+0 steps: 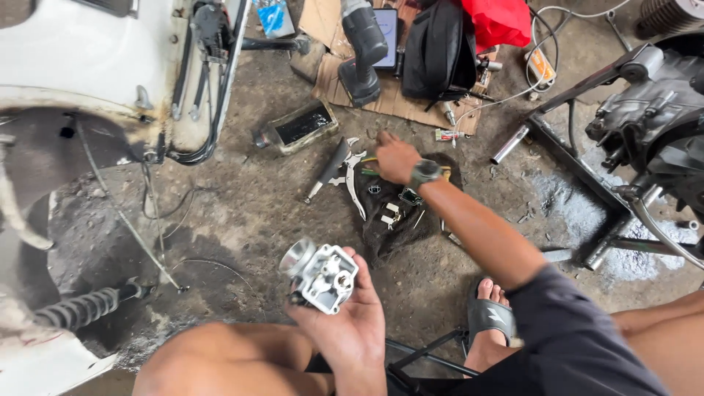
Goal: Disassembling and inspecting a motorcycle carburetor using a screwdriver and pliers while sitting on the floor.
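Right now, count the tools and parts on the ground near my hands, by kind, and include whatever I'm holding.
Metal carburetor body, held in the left hand: 1
Pliers, by the right hand: 1
Black-handled tool beside the pliers: 1
Cordless drill on the cardboard: 1
Tray of dark oil: 1
Total: 5
The small bits on the black cloth are too small to count.

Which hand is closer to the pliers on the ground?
Right. The right hand reaches beside the pliers, nearly touching. The left hand is far below, holding a metal engine part.

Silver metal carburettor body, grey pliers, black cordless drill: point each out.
Silver metal carburettor body point(323, 275), head view, square flange face.
Grey pliers point(353, 176), head view, pivot area.
Black cordless drill point(363, 51), head view, handle.
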